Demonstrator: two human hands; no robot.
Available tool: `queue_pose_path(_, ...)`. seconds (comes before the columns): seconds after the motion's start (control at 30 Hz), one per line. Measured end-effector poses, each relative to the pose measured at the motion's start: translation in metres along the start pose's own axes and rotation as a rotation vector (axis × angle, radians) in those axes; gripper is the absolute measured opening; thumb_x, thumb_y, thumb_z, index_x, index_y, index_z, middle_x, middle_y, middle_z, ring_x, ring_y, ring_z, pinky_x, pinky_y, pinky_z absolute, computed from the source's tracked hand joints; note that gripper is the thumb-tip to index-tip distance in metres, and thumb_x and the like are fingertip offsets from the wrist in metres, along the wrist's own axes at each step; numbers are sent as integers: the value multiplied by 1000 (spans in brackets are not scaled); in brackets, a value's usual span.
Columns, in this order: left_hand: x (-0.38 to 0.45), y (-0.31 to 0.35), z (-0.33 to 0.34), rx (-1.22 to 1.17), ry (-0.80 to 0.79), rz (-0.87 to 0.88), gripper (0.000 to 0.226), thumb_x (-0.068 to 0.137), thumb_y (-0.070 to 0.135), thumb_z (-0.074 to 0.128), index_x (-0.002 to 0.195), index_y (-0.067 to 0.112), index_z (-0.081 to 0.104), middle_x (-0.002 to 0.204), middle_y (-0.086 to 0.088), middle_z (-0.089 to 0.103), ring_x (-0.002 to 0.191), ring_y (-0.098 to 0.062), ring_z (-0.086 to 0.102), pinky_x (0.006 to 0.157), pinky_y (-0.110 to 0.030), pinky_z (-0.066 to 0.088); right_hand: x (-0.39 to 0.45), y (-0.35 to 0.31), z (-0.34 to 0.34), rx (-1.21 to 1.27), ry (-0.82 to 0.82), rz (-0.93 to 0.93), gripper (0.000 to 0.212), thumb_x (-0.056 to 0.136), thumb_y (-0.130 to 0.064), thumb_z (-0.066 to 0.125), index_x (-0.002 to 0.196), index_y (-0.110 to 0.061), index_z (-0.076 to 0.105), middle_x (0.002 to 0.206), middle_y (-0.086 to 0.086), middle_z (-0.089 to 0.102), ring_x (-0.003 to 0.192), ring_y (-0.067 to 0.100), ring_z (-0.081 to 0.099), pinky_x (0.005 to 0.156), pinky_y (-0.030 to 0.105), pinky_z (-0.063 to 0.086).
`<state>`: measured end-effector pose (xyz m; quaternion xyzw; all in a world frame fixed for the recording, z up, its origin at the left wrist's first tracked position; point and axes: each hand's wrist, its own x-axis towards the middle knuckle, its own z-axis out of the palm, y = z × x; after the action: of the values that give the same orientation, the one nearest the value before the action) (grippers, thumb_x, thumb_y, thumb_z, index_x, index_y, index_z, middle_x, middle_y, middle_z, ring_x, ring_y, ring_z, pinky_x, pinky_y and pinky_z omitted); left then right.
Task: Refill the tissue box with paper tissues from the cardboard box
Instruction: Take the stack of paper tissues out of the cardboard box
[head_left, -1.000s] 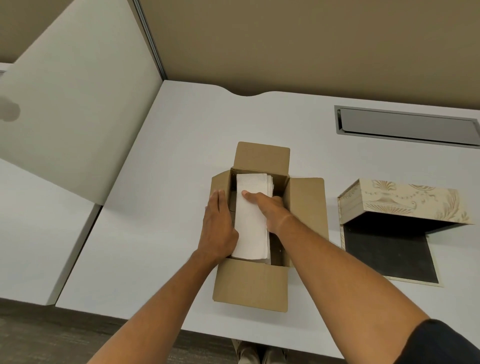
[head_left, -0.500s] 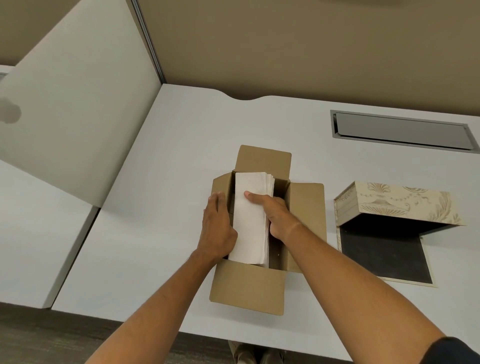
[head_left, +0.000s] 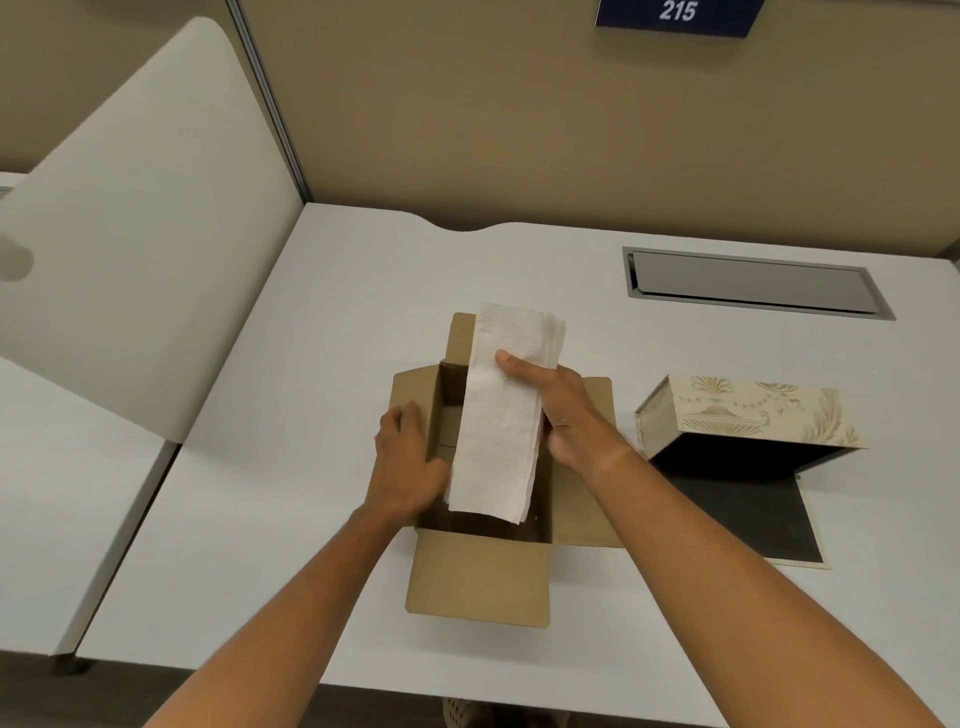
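Note:
A white stack of paper tissues (head_left: 501, 415) is lifted above the open cardboard box (head_left: 480, 587) at the desk's middle. My right hand (head_left: 561, 410) grips the stack from its right side, thumb on top. My left hand (head_left: 408, 462) rests on the box's left wall and flap, its fingers by the stack's lower left edge. To the right stands the cream patterned tissue box (head_left: 743, 415), tipped open on its black base panel (head_left: 753, 514). The inside of the cardboard box is dark and mostly hidden.
The white desk (head_left: 311, 389) has a grey cable hatch (head_left: 753, 283) at the back right. A white divider panel (head_left: 130, 260) leans at the left, with a tan partition wall (head_left: 519, 130) and a blue "215" sign (head_left: 675, 13) behind.
The tissue stack has risen out of the cardboard box in my right hand. My left hand slid off the stack onto the box's left wall. The camera view tilted up.

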<state>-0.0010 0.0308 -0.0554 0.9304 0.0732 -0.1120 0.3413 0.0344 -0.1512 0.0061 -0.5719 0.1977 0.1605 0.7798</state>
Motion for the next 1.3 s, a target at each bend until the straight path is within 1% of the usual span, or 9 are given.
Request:
queue_pose_path(0.17,-3,21,-10,-74,133,56,79,78,25,76,144,19,32,154,-8,26,138,-30,32,109,-47,37,-20,-29,-13,44,8,-77,44,83,-36,75,122,-22,61,119,10,69,109,29,67,93,50,56)
queue_pose_path(0.3,-9,47,-12,-336,223,169,57,83,21,73,133,17,47,137,-5,47,120,-20,48,96,-29,43,-36,-44,-26,178,27,-89,43,84,-40,74,121,-23,62,120,12,68,113,31,65,95,54,53)
queue_pose_path(0.43,-20,73,-15,-909,-33,-60,26,96,20,53,120,14,58,125,-9,60,113,-24,58,94,-34,49,-53,-51,-40,293,66,-84,46,84,-39,73,123,-16,63,112,11,72,109,31,67,93,51,54)
queue_pose_path(0.57,-33,86,-16,-1251,-303,-171,51,99,41,38,119,2,61,113,-18,68,99,-29,65,83,-41,52,-66,-44,-54,343,138,-60,58,79,-44,77,126,-13,62,117,14,72,109,33,68,91,51,55)
queue_pose_path(0.77,-53,98,2,-1258,-382,-121,71,84,65,42,114,5,65,117,-18,67,102,-30,62,75,-36,50,-83,-23,-78,478,311,-56,45,80,-45,76,114,-23,59,116,11,70,109,32,66,98,55,51)
queue_pose_path(0.9,-68,106,13,-1314,-415,-168,78,71,69,58,124,12,58,123,-14,64,109,-31,62,84,-42,52,-89,-10,-92,504,417,-84,63,75,-51,79,127,-26,54,120,9,69,109,32,66,93,53,55)
queue_pose_path(1.0,-79,120,19,-1171,-435,-125,82,67,73,62,131,25,45,124,-5,58,109,-28,59,72,-37,54,-92,-2,-102,527,459,-94,74,65,-55,84,127,-26,54,121,10,70,109,33,67,93,57,54)
queue_pose_path(1.17,-85,142,31,-1026,-393,-48,68,76,35,76,132,27,37,121,-3,52,101,-20,59,56,-22,54,-100,3,-118,576,482,-110,96,48,-55,93,130,-21,57,121,12,71,110,36,68,93,57,54)
queue_pose_path(1.3,-81,150,40,-993,-394,-38,38,83,27,72,115,25,51,118,-6,60,101,-24,64,60,-27,54,-111,4,-149,614,454,-163,77,64,-44,89,131,-25,57,124,12,70,114,36,65,95,57,53)
